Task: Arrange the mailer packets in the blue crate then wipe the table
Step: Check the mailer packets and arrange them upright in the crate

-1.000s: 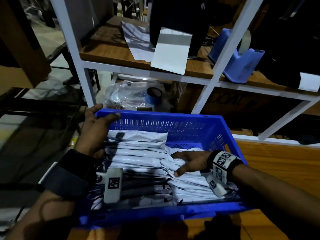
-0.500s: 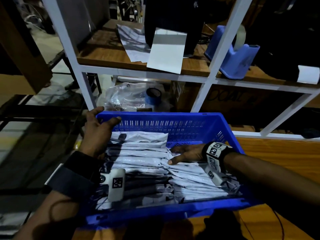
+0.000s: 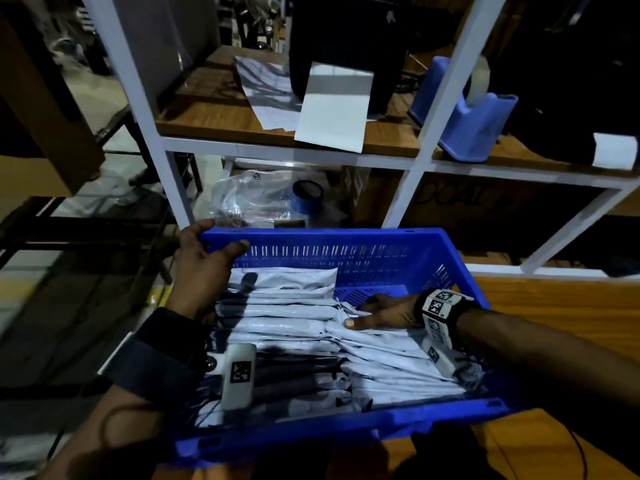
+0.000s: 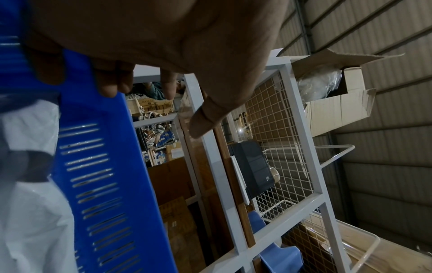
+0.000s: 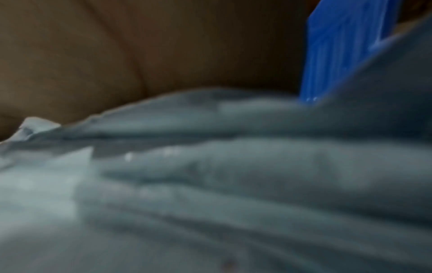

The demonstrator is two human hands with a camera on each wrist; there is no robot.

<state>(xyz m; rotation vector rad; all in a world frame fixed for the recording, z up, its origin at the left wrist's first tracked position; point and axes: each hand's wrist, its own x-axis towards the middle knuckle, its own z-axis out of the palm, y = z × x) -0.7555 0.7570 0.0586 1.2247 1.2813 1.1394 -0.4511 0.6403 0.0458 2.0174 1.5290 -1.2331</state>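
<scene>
The blue crate [image 3: 346,252] sits on the wooden table [image 3: 561,306], filled with two side-by-side stacks of white mailer packets [image 3: 277,311]. My left hand [image 3: 204,261] grips the crate's far-left corner, thumb over the rim. The left wrist view shows those fingers [image 4: 107,86] curled on the blue crate wall [image 4: 100,175], with a white packet [image 4: 35,221] beside it. My right hand [image 3: 384,310] lies flat on the right stack near the far wall, its fingertips dipping behind the packets. The right wrist view is blurred: palm [image 5: 117,46] over packets [image 5: 233,175], crate wall [image 5: 339,46] behind.
A white metal shelf frame [image 3: 426,109] rises right behind the crate. It holds loose papers [image 3: 332,109] and a blue tape dispenser [image 3: 474,126]. A clear plastic bag [image 3: 249,195] and a blue tape roll [image 3: 306,199] lie just beyond the crate's far wall.
My right hand has slid across the right stack toward the crate's far wall. The left hand has kept its hold on the corner.
</scene>
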